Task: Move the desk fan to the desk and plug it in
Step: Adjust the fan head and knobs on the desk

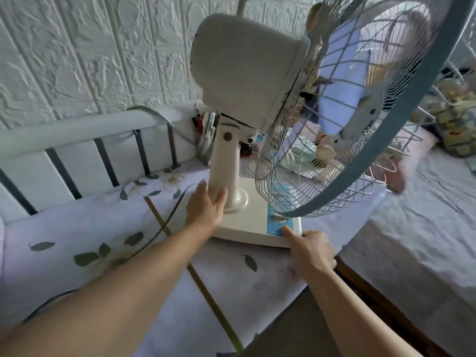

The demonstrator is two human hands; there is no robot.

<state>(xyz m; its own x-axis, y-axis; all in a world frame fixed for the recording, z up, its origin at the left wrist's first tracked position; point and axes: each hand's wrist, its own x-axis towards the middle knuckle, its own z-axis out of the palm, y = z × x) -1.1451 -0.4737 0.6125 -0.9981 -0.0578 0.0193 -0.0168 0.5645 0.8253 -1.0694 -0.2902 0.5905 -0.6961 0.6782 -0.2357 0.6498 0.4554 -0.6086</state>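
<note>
fan: cream plastic desk fan w/ wire cage and grey-blue rim [247,73] stands on its flat square base on the desk, cage facing right
left hand: left hand [206,204] lies w/ straight fingers against the foot of the fan's neck, touching, not wrapped round it
right hand: right hand [309,249] grips the front edge of the base, thumb on the blue control strip [279,225], other fingers prob tucked under, can't see them
handling: looks top-heavy imo, motor + cage sit high, base hard and smooth. cage wire is thin and bendy so don't lift by it. neck + base edge = best hold
cord: dark power cord [170,217] trails left behind the base, plug end not in view
surface: desk covered w/ pale lilac cloth w/ leaf print [85,243], soft, could slide or bunch under the base
room: white embossed brick-pattern wall [77,47] behind, clear pen holder [207,130] just back of the neck, bed w/ grey sheet [425,240] to the right
</note>
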